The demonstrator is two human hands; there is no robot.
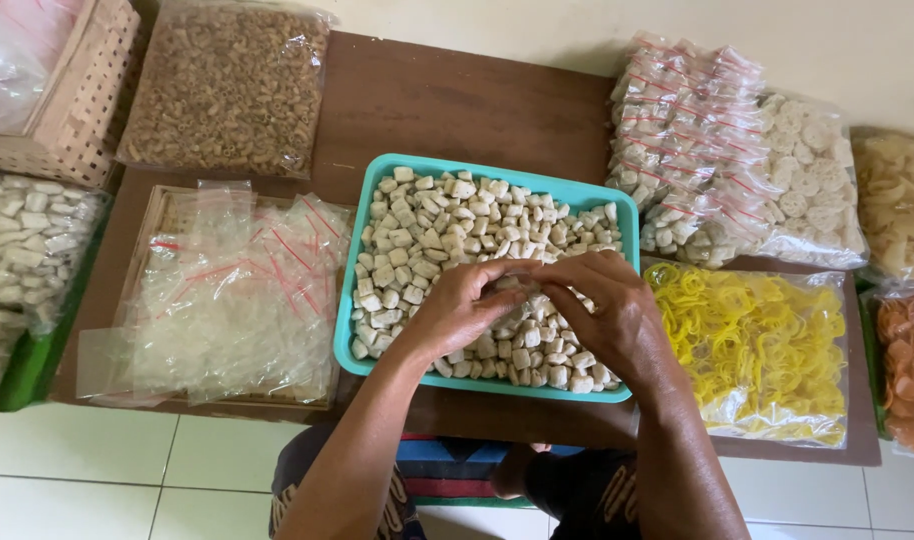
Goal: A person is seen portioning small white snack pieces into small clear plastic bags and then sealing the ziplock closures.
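Small pale cracker pieces (pixel 432 235) are being worked between both hands directly over the teal tray (pixel 497 180) on the brown counter (pixel 457 100), judged a mid-portioning step; next, an empty clear bag from the stack (pixel 227 290) at left is likely needed. Left hand (pixel 462 305) and right hand (pixel 602 310) are brought together fingertip to fingertip, fingers curled; whether anything is pinched in either grip cannot be told.

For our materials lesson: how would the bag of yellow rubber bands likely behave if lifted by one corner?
The bag of yellow rubber bands would probably sag, since its thin clear plastic looks limp. The loose bands would likely slide toward the low end. It seems light for its bulk.
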